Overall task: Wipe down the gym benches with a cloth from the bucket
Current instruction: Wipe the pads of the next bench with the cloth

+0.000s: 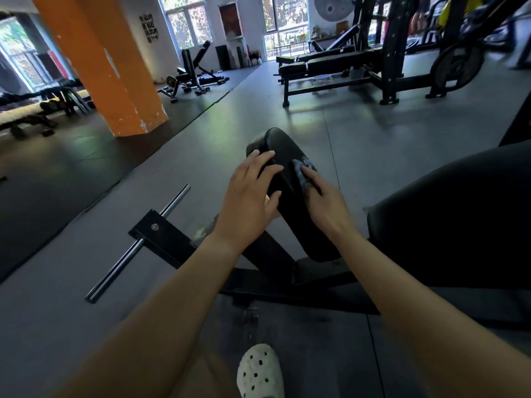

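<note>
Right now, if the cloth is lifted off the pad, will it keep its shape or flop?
Probably floppy: the cloth lies crumpled under the right hand, draped over the rounded pad. Likely light, since the hand mostly covers it. It might cling if damp; wetness isn't visible.

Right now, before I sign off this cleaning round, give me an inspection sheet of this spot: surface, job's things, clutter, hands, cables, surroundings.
Surface: black bench pad on a black frame, grey floor beneath.
Job's things: blue-grey cloth on the pad; bucket not in view.
Clutter: nothing seen.
Hands: left hand rests on the pad, fingers spread; right hand presses the cloth onto it.
Cables: nothing seen.
Surroundings: steel bar through the frame, orange pillar, more benches beyond, white shoe below.
</note>
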A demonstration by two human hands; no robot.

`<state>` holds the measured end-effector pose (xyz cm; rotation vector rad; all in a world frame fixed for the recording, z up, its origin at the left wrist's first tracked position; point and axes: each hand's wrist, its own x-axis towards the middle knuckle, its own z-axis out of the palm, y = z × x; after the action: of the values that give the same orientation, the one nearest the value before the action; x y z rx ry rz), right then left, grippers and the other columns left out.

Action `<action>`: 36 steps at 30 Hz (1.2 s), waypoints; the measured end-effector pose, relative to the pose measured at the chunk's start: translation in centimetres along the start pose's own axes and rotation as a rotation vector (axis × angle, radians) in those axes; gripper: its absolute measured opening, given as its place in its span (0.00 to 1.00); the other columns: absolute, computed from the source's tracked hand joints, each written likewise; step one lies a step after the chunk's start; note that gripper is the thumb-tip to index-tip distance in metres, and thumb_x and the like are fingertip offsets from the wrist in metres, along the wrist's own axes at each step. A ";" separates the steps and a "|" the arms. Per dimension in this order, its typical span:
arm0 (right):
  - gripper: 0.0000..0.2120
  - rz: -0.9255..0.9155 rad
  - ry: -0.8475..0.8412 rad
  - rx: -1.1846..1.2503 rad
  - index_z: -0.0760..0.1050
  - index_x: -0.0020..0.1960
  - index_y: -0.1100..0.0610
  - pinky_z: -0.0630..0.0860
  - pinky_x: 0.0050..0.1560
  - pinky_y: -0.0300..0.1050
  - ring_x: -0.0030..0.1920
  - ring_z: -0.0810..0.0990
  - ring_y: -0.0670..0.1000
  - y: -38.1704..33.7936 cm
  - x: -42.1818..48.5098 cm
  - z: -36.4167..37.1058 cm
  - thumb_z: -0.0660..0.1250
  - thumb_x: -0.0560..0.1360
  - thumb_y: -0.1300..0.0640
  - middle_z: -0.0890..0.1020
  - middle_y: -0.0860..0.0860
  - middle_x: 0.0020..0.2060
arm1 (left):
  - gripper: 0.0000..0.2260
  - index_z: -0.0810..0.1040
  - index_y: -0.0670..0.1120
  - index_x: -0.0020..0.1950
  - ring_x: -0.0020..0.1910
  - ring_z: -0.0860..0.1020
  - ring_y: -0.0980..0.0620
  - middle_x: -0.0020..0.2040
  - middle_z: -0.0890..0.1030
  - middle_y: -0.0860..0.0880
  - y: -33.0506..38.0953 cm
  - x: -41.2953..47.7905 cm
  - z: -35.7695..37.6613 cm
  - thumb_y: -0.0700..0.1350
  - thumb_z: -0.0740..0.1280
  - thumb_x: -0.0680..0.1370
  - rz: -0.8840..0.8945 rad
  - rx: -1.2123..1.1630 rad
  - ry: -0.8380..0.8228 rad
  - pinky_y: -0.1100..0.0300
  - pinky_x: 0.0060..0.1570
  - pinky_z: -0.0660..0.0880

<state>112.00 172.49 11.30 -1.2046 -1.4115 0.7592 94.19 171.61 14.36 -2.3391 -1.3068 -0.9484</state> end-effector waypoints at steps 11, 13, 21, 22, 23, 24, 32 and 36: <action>0.23 -0.242 0.077 -0.201 0.62 0.79 0.44 0.74 0.69 0.44 0.70 0.74 0.44 3.6 -3.5 0.5 0.55 0.85 0.56 0.72 0.45 0.74 | 0.17 0.76 0.46 0.68 0.81 0.59 0.44 0.78 0.67 0.46 1.1 -0.5 0.1 0.44 0.69 0.79 0.035 0.047 -0.018 0.44 0.77 0.62; 0.22 -0.157 0.122 -0.158 0.64 0.78 0.44 0.75 0.67 0.48 0.67 0.77 0.50 6.1 -5.2 0.5 0.54 0.86 0.54 0.75 0.48 0.71 | 0.16 0.78 0.46 0.66 0.81 0.58 0.44 0.77 0.69 0.46 1.5 -0.9 0.5 0.45 0.69 0.79 0.086 0.096 -0.026 0.42 0.77 0.61; 0.19 0.045 0.185 0.105 0.72 0.74 0.48 0.69 0.73 0.55 0.75 0.69 0.51 6.0 -4.9 1.5 0.56 0.85 0.59 0.75 0.50 0.72 | 0.13 0.80 0.48 0.65 0.81 0.60 0.45 0.75 0.72 0.47 3.4 -1.6 1.8 0.47 0.67 0.81 0.244 0.187 -0.171 0.42 0.80 0.53; 0.19 0.026 0.143 0.138 0.72 0.74 0.47 0.68 0.74 0.54 0.75 0.69 0.49 5.5 -4.1 1.4 0.57 0.85 0.58 0.75 0.48 0.72 | 0.13 0.79 0.48 0.65 0.81 0.60 0.45 0.75 0.72 0.47 3.5 -1.6 2.1 0.48 0.67 0.81 0.244 0.199 -0.182 0.42 0.81 0.52; 0.19 0.011 0.106 0.161 0.72 0.74 0.45 0.68 0.75 0.52 0.75 0.68 0.48 5.4 -3.3 1.1 0.57 0.85 0.57 0.75 0.47 0.72 | 0.14 0.79 0.48 0.65 0.81 0.60 0.46 0.74 0.73 0.48 3.7 -1.5 2.2 0.49 0.66 0.81 0.244 0.214 -0.189 0.42 0.81 0.51; 0.19 0.002 0.075 0.173 0.72 0.74 0.43 0.68 0.75 0.52 0.75 0.69 0.47 5.5 -2.7 0.8 0.57 0.85 0.56 0.75 0.46 0.71 | 0.14 0.79 0.48 0.65 0.80 0.61 0.46 0.73 0.74 0.48 3.8 -1.5 2.4 0.49 0.66 0.81 0.244 0.230 -0.193 0.41 0.81 0.51; 0.22 0.269 0.067 -0.002 0.67 0.77 0.44 0.66 0.75 0.55 0.73 0.70 0.55 11.4 -0.4 -2.0 0.51 0.85 0.55 0.71 0.50 0.75 | 0.16 0.79 0.47 0.63 0.79 0.62 0.43 0.69 0.75 0.47 4.0 -1.4 3.2 0.56 0.67 0.82 0.239 0.302 -0.214 0.38 0.80 0.51; 0.21 0.420 0.027 0.016 0.65 0.78 0.49 0.65 0.73 0.52 0.73 0.69 0.60 13.1 1.1 -3.1 0.50 0.86 0.53 0.70 0.55 0.75 | 0.17 0.78 0.46 0.62 0.78 0.64 0.42 0.68 0.76 0.46 3.8 -1.4 3.7 0.57 0.70 0.80 0.240 0.308 -0.192 0.37 0.80 0.50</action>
<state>118.44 176.68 0.20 -1.5151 -1.1385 1.0341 98.31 170.67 10.96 -2.3155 -1.1112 -0.4247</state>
